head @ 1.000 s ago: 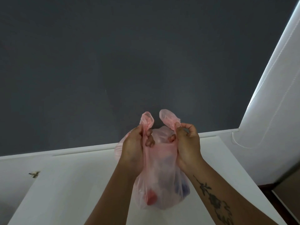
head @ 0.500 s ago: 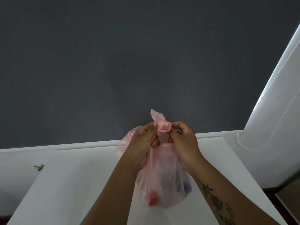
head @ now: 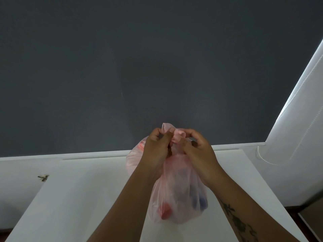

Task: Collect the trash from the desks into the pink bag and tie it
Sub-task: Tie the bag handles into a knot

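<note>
At the desk [head: 78,198], pink bag [head: 176,194] neck pinched between left hand [head: 155,151] and right hand [head: 200,154] fingers [head: 193,134].

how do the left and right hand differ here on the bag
The left hand pinches a bag end that pokes up above its fingers; the right hand curls over bunched plastic with no end showing. The right forearm carries a dark tattoo; the left forearm shows none. Both grip the top of the pink bag over the white desk.
</note>
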Tool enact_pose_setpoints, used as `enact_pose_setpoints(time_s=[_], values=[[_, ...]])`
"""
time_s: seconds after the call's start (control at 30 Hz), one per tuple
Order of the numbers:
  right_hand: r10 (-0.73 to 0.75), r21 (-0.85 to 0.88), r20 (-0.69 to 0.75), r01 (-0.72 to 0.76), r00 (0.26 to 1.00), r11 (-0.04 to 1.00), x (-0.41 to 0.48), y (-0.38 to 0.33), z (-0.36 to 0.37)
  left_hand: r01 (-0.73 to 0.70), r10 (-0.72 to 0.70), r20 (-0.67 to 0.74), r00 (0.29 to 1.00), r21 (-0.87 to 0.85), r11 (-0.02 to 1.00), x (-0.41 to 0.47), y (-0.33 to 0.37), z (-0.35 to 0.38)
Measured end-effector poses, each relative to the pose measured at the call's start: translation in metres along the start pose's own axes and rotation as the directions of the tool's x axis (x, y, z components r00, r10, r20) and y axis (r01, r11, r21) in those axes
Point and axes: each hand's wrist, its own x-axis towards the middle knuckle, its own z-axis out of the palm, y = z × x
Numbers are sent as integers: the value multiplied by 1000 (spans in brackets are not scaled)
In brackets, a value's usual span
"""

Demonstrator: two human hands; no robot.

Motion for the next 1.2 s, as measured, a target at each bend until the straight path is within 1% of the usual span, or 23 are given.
enact_pose_setpoints(time_s=[0.03,0.1,0.17,0.2,0.27,0.3,0.33,0.4,0.47,0.6,0.67,0.73,0.8,0.9,0.97,1.07,1.2], values=[[-15,-41,-38,13,999,999,1,1,1,-16,16,-1,1000,18,1000,-1,-1,1],[-19,-23,-123,16,992,1000,4,3,2,-67,68,-12,998,88,994,-2,-3,1],[-7,9,-192,9,981,1000,7,4,3,-153,173,-72,982,225,962,-1,-5,-1],[2,18,-231,3,973,1000,9,4,4,-203,253,-117,960,332,921,0,-7,-3],[39,39,-292,-29,956,999,13,2,5,-246,391,-155,907,558,792,3,-10,-7],[54,10,-298,-53,953,999,16,3,6,-251,429,-156,889,618,745,2,-11,-7],[65,-46,-283,-81,957,996,19,4,5,-257,452,-155,879,645,720,1,-11,-6],[96,-125,-208,-124,973,984,25,2,4,-284,470,-140,872,636,718,0,-11,-3],[124,-112,-113,-137,986,984,30,-1,1,-326,466,-104,879,581,745,1,-10,-4],[132,-253,115,-99,985,962,28,-12,-7,-353,458,-62,887,550,757,6,-8,-8],[206,-318,229,-127,952,939,27,-18,-11,-336,458,-84,885,566,753,8,-9,-8],[306,-368,323,-179,895,912,28,-23,-17,-328,455,-102,885,556,763,8,-10,-9],[350,-305,422,-233,836,923,29,-25,-23,-340,460,-97,883,542,768,10,-8,-11],[304,-163,565,-257,767,953,27,-26,-26,-327,424,-75,903,521,789,14,-5,-15],[283,-105,561,-272,778,956,25,-22,-27,-296,366,-58,929,481,826,13,-4,-16],[255,-100,511,-238,821,966,24,-17,-26,-248,277,-4,961,431,868,9,2,-21],[262,-32,428,-276,865,961,21,-15,-24,-220,164,159,973,460,860,1,12,-28]])
